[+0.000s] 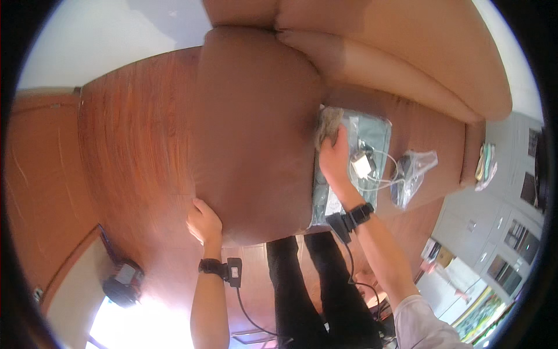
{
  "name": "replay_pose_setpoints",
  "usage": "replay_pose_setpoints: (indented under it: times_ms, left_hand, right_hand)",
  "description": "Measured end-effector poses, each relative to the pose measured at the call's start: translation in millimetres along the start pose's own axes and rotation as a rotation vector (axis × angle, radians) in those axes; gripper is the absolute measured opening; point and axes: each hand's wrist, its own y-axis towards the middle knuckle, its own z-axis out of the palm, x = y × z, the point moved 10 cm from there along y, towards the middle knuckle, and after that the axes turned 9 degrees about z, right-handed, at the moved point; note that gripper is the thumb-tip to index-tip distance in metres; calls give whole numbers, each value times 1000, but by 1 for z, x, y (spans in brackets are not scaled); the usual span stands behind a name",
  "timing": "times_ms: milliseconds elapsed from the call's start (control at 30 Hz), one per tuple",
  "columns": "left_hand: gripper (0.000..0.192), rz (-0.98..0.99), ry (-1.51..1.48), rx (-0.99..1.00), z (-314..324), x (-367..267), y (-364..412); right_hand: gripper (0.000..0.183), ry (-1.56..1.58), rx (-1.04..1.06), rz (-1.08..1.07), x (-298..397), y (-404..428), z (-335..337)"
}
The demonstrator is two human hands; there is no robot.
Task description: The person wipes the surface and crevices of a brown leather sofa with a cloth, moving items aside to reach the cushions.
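Note:
A brown sofa (383, 109) lies before me, its wide padded arm (253, 139) in the middle of the view. My right hand (335, 157) grips a crumpled grey-brown cloth (329, 124) at the inner side of that arm. Beneath the hand, on the seat, rests a flat grey-green item in clear plastic packaging (383, 126). A white charger (361, 166) with a looped white cable (394, 163) lies on the packaging. My left hand (205, 222) rests with curled fingers at the arm's outer front corner; what its fingers do underneath is hidden.
A clear plastic bag with a dark item inside (412, 179) sits further right on the seat. Folded cloths (485, 166) lie on the far sofa arm. Grey cabinets (475, 227) stand at right. A dark object (123, 281) stands on the wooden floor (139, 144) at lower left.

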Motion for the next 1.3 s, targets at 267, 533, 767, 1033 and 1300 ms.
replay_pose_setpoints:
  times_ms: [267, 533, 767, 1033, 1300]
  left_hand:
    - [44, 19, -94, -195, 11, 17, 3]
    - [51, -25, -151, -110, 14, 39, 10]
    - [46, 8, -131, -194, 23, 39, 9]
    - [49, 93, -206, -359, 4, 31, 9]
    - [49, 63, -236, -301, 9, 43, 13]
  right_hand:
    - [66, 7, 258, -26, 8, 134, 60]
    - [58, -232, -2, -266, -10, 68, 69]
    - [56, -305, 151, -282, -62, -109, 47]
    - [63, -345, 277, -111, -102, -178, 38]
    - [79, -280, 129, -256, 22, 78, 76]
